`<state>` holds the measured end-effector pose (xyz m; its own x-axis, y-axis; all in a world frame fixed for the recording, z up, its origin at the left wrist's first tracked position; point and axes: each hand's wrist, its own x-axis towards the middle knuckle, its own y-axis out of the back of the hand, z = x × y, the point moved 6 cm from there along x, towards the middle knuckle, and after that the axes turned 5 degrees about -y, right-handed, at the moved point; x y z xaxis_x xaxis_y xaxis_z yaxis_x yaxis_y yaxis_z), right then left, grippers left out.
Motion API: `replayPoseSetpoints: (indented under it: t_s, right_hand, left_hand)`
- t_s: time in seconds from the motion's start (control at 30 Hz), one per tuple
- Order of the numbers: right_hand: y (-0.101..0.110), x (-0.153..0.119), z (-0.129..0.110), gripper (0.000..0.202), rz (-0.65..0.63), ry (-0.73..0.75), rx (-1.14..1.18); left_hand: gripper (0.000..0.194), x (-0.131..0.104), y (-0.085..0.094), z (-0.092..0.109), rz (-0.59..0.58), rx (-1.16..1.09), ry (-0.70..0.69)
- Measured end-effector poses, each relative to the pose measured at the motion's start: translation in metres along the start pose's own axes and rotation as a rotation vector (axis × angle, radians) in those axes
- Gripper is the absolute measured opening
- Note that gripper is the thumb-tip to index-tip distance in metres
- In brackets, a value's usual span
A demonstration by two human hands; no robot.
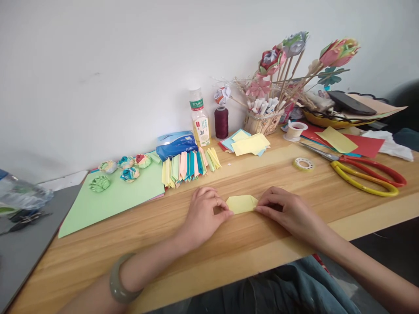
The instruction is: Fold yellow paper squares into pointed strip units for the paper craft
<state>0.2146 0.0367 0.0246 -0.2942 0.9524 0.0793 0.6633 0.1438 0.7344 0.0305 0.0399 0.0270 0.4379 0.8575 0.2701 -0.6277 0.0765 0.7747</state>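
Note:
A small yellow sheet of paper (241, 204) lies on the wooden table (163, 235) between my hands, its upper corners folded in. My left hand (206, 211) pinches its left end with thumb and fingers. At the opposite end, my right hand (281, 204) grips the right corner, thumb below and fingers curled above. Beyond them stands a row of folded paper strips (188, 165) in yellow, green, pink and blue. Behind my hands lies a stack of cut paper pieces (250, 144), a yellow one on top.
Large scissors (366, 170) and a tape roll (303, 164) lie on the right. Green sheets (114, 205) bear several paper flowers at left. Along the wall stand a tissue pack (176, 145), a bottle (200, 120), a thread spool (221, 123) and a basket (263, 123) of paper flowers.

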Motion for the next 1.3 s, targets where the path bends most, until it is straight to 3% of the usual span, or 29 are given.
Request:
replayPoseSetpoints:
  t_s: [0.57,0.9,1.0,1.17,1.3]
  right_hand:
    - [-0.004,-0.006,-0.004,0.015,0.114,-0.040,-0.170]
    - [-0.005,-0.009,-0.006,0.012,0.175,-0.074,-0.322]
    - [-0.005,-0.009,-0.009,0.009,0.191,0.006,-0.339]
    - [-0.005,-0.017,-0.028,0.021,0.239,0.334,-0.486]
    - [-0.005,-0.025,-0.033,0.025,0.178,0.459,-0.569]
  left_hand:
    - [0.012,0.001,-0.002,0.003,-0.002,0.020,0.008]
    - [0.011,0.002,-0.009,0.015,-0.094,0.287,0.026]
    - [0.011,0.002,-0.009,0.015,-0.113,0.321,0.030]
    - [0.008,0.001,-0.007,0.013,-0.100,0.256,0.044]
    - [0.007,0.000,-0.006,0.019,-0.066,0.235,-0.068]
